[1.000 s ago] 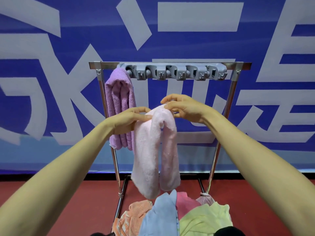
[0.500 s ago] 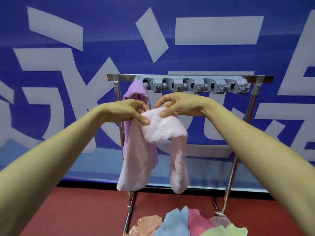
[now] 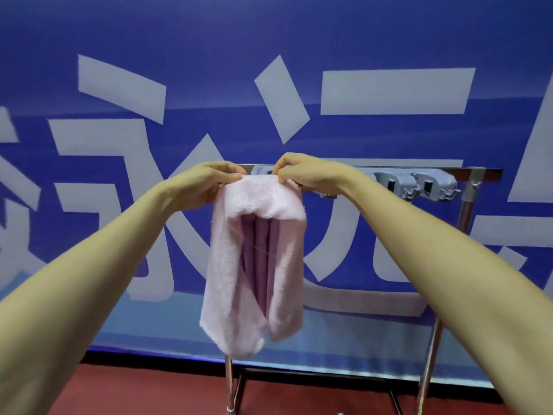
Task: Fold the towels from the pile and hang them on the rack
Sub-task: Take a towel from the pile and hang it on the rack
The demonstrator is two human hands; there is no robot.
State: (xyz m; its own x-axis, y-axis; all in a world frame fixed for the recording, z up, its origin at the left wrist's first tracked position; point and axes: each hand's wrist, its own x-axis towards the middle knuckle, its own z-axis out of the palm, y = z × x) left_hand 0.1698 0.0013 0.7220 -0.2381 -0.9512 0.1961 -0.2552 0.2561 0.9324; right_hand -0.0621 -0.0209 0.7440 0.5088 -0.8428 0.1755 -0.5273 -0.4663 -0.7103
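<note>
I have raised the pink towel (image 3: pixel 254 265) to the rack bar (image 3: pixel 490 174); both hands, left hand (image 3: pixel 206 184) and right hand (image 3: pixel 302 175), pinch its folded top edge, length hanging below.

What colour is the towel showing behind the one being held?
Purple, seen in the head view.

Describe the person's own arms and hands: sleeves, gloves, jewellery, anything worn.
Both forearms are bare for as much of them as shows; no sleeve edge enters the frame. The left hand and right hand wear no gloves. No watch, bracelet or band shows at either wrist, and no ring is visible on the fingers that show. No markings are visible on either arm.
</note>
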